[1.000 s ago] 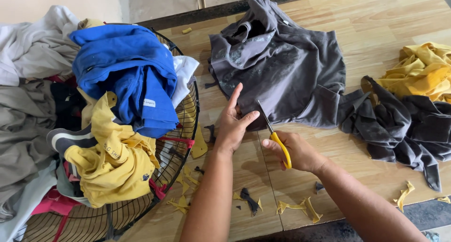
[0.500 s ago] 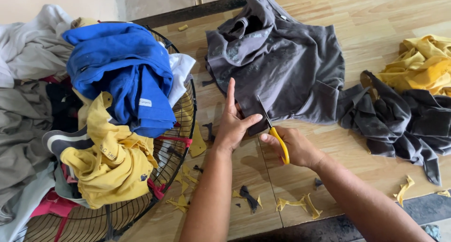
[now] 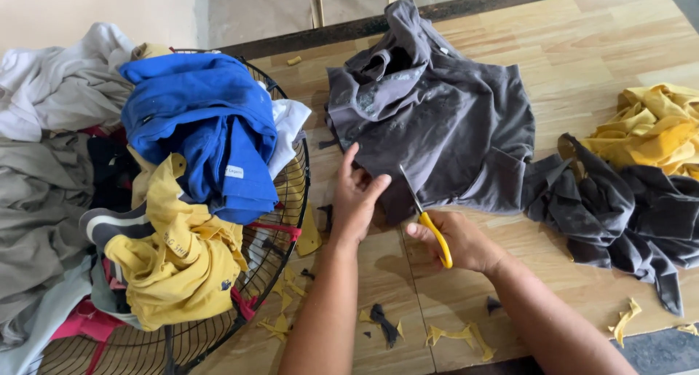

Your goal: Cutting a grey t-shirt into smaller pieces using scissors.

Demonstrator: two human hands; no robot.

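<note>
A dark grey shirt (image 3: 444, 127) lies spread on the wooden table (image 3: 582, 47). My left hand (image 3: 358, 193) rests flat on its lower left edge, fingers apart, pinning the cloth. My right hand (image 3: 459, 240) grips yellow-handled scissors (image 3: 426, 216), whose blades point up into the shirt's lower hem just right of my left thumb.
A black wire fan guard (image 3: 284, 200) at the left holds piled clothes: a blue garment (image 3: 211, 127), a yellow one (image 3: 175, 273), grey and white ones. More dark grey cloth (image 3: 619, 207) and yellow cloth (image 3: 655, 127) lie at the right. Small fabric scraps (image 3: 451, 336) litter the near table edge.
My left hand has slid slightly left and flattened onto the shirt's edge. The scissors stay at the hem, their blades a little further into the cloth.
</note>
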